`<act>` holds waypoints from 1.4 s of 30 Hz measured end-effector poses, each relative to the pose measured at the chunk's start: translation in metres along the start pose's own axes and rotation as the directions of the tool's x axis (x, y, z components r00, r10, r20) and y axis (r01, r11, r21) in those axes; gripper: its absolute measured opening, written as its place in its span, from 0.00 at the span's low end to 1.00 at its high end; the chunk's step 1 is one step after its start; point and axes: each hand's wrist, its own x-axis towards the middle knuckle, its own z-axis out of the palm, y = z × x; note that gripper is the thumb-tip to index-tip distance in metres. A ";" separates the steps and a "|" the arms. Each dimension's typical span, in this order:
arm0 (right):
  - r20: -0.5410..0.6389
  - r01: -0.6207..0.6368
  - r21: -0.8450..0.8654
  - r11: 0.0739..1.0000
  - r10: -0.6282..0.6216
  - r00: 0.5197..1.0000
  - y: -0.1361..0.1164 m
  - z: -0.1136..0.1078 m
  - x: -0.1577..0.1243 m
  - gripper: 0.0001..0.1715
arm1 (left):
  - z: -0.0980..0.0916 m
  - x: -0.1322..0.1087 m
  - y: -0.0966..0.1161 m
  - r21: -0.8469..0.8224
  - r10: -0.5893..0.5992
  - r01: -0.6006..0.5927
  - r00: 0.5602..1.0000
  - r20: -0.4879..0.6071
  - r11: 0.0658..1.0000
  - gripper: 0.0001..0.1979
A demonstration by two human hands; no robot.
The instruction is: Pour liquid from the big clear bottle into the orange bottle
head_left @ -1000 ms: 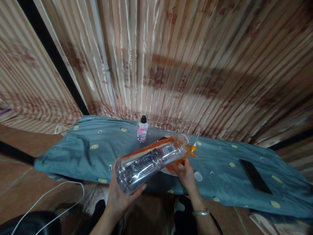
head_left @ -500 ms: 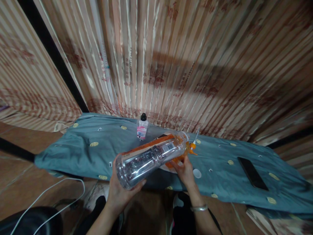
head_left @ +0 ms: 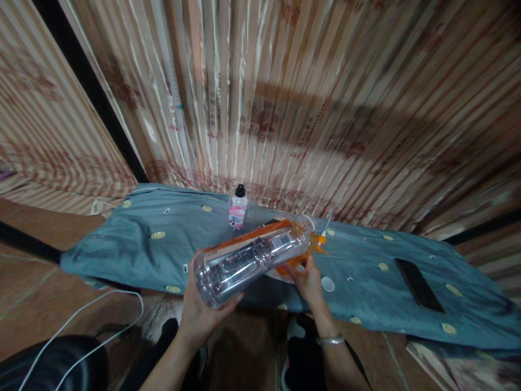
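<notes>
My left hand (head_left: 199, 312) is wrapped round the base of a large clear plastic bottle (head_left: 250, 259) with an orange label. The bottle is tipped nearly flat, its open mouth pointing away over an orange object (head_left: 303, 255) on the blue cloth (head_left: 154, 255). My right hand (head_left: 307, 279) holds that orange object from below; its fingers are curled on it. An orange nozzle with a thin white tube (head_left: 323, 236) sticks out beside the bottle's mouth. A white cap (head_left: 327, 283) lies on the cloth just right of my right hand.
A small bottle with a black cap and pink label (head_left: 237, 207) stands at the back of the cloth. A black phone (head_left: 418, 277) lies on the cloth to the right. Striped curtains (head_left: 285, 108) hang behind. A white cable (head_left: 81, 315) and a black round object (head_left: 52, 369) are at lower left.
The view has shifted slightly; the big bottle and both hands keep almost the same pose, the bottle still tipped over the orange object.
</notes>
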 end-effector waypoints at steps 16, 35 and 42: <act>0.011 -0.004 0.022 1.000 0.004 1.000 -0.001 0.000 0.001 0.42 | 0.001 0.000 0.005 -0.024 -0.017 0.017 1.000 0.008 1.000 0.54; 0.003 0.008 0.000 1.000 -0.008 1.000 0.006 0.001 0.001 0.44 | 0.004 -0.002 0.009 -0.050 -0.019 0.019 1.000 -0.004 0.999 0.54; -0.004 0.005 -0.017 1.000 -0.005 1.000 0.008 0.002 0.001 0.42 | 0.003 -0.002 0.010 -0.059 -0.003 0.003 1.000 -0.004 0.998 0.54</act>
